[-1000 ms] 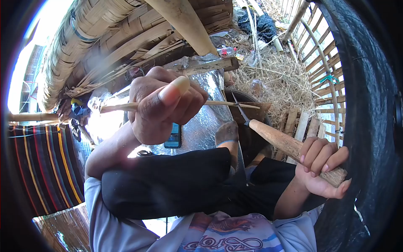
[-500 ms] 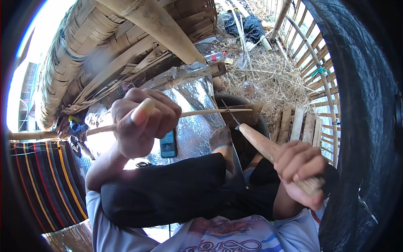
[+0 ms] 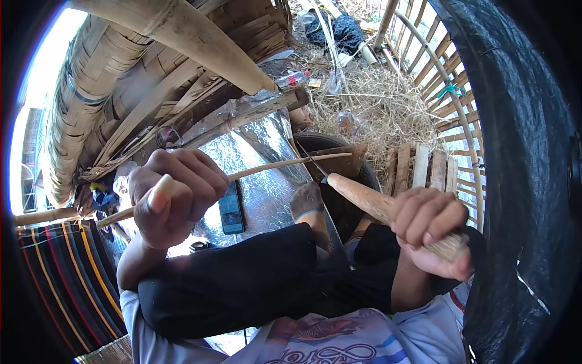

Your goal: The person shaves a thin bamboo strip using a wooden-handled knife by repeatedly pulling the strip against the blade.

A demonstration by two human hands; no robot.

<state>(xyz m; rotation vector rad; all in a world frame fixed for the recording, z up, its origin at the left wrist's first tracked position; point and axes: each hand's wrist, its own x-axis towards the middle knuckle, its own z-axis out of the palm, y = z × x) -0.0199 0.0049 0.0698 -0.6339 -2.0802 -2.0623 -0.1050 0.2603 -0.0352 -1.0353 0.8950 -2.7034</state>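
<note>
My left hand (image 3: 179, 197) is closed round a thin, slightly curved wooden strip (image 3: 273, 165), which sticks out on both sides of the fist. The fingers of my right hand (image 3: 431, 230) wrap round the thick wooden handle (image 3: 361, 195) of a knife. Its narrow blade (image 3: 311, 159) points up and left, and its middle part meets or crosses the strip near the strip's right end. From this view I cannot tell whether the blade touches the strip. Below both tools is a dark round container (image 3: 339, 209).
A phone (image 3: 231, 209) lies on a shiny silver sheet (image 3: 260, 145) beside my foot (image 3: 307, 203). Woven bamboo and a thick pole (image 3: 200, 37) are at upper left. Dry straw (image 3: 382, 109), wooden slats (image 3: 421, 167) and a bamboo fence stand beyond. A striped cloth (image 3: 66, 279) is at left.
The view has shifted, and surroundings appear further left. My left hand has moved left and slightly down with the strip. My right hand, still holding the knife, has also moved left.
</note>
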